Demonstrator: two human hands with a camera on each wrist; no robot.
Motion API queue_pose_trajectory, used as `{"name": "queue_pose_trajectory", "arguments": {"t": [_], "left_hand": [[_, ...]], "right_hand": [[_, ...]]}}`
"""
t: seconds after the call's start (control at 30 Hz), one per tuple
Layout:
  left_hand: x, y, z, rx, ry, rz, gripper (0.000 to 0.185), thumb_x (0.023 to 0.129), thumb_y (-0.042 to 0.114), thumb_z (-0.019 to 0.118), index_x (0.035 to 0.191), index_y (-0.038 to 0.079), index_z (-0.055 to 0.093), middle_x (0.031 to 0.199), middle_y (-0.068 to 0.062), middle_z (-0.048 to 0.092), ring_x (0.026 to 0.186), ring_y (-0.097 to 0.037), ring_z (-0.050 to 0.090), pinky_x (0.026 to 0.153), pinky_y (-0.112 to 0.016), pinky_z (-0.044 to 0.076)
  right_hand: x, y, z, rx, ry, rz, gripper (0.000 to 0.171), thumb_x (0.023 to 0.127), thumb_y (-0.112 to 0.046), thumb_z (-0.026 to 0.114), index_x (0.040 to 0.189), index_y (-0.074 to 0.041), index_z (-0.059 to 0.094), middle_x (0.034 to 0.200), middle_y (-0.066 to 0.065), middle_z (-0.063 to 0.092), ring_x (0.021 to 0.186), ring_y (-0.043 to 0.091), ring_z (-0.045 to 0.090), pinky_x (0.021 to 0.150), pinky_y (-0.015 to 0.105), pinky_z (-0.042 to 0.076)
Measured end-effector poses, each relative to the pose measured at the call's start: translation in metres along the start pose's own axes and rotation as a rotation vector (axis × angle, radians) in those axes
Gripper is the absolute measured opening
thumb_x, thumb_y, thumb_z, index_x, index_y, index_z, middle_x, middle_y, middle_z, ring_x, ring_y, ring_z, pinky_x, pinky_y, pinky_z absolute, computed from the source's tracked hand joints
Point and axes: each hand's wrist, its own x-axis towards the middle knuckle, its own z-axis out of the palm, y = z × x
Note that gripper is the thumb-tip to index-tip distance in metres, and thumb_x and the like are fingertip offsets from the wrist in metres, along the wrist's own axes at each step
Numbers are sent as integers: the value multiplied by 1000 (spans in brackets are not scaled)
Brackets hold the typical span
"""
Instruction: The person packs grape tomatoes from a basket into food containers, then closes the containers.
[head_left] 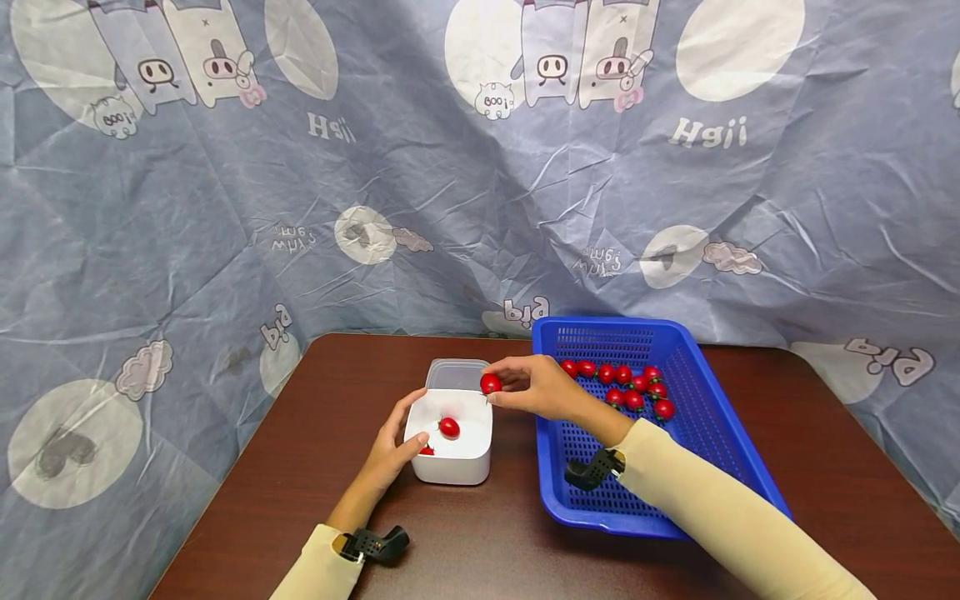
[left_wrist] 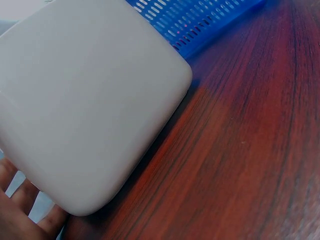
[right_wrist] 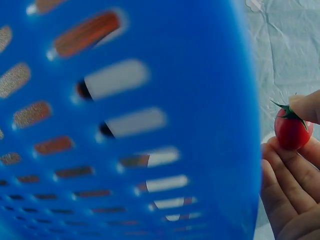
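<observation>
My right hand (head_left: 542, 386) pinches a red cherry tomato (head_left: 491, 383) between thumb and fingers, over the back right corner of a white box (head_left: 453, 472). Its green stem leaves (right_wrist: 288, 112) show in the right wrist view, right by the thumb. My left hand (head_left: 388, 450) grips the box at its left side, with the thumb over the rim and the fingers along the outer wall. One cherry tomato (head_left: 449, 428) lies inside the box; another red one (head_left: 427, 451) is partly hidden by the thumb and front wall. The box's side (left_wrist: 95, 105) fills much of the left wrist view.
A blue slotted basket (head_left: 592, 522) stands right of the box, with several cherry tomatoes (head_left: 633, 402) toward its back; my right forearm crosses above it. Behind the box lies a translucent lid (head_left: 456, 372). A printed grey-blue cloth (head_left: 420, 167) hangs behind the brown table (head_left: 300, 442).
</observation>
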Motion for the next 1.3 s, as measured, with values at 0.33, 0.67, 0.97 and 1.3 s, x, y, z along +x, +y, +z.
{"name": "queue_pose_trajectory", "arguments": {"t": [0.33, 0.67, 0.97, 1.3], "left_hand": [[-1, -2, -1, -22, -13, 34, 68, 89, 6, 57, 150, 8, 28, 139, -28, 41, 116, -47, 45, 84, -32, 51], [-1, 0, 0, 3, -3, 38, 67, 89, 10, 58, 150, 7, 29, 138, -24, 44, 117, -42, 47, 88, -31, 49], [-1, -1, 0, 34, 5, 14, 66, 89, 16, 60, 149, 13, 33, 139, -15, 46, 119, -32, 47, 91, -31, 48], [-1, -1, -1, 35, 6, 21, 67, 89, 16, 61, 149, 12, 33, 140, -16, 46, 120, -38, 45, 91, -30, 47]], "right_hand": [[3, 35, 19, -35, -64, -13, 35, 82, -6, 75, 114, 4, 66, 102, 18, 70, 90, 30, 68, 80, 40, 55], [1, 38, 24, -39, -100, -17, 40, 82, -17, 77, 117, -1, 67, 104, 10, 71, 90, 19, 69, 80, 42, 55], [0, 38, 28, -64, -111, -52, 41, 82, -13, 77, 117, 3, 65, 106, 12, 70, 91, 23, 69, 80, 37, 55], [-2, 39, 29, -200, -121, -95, 39, 80, -15, 77, 118, -8, 68, 110, 5, 70, 95, 15, 67, 84, 39, 53]]}}
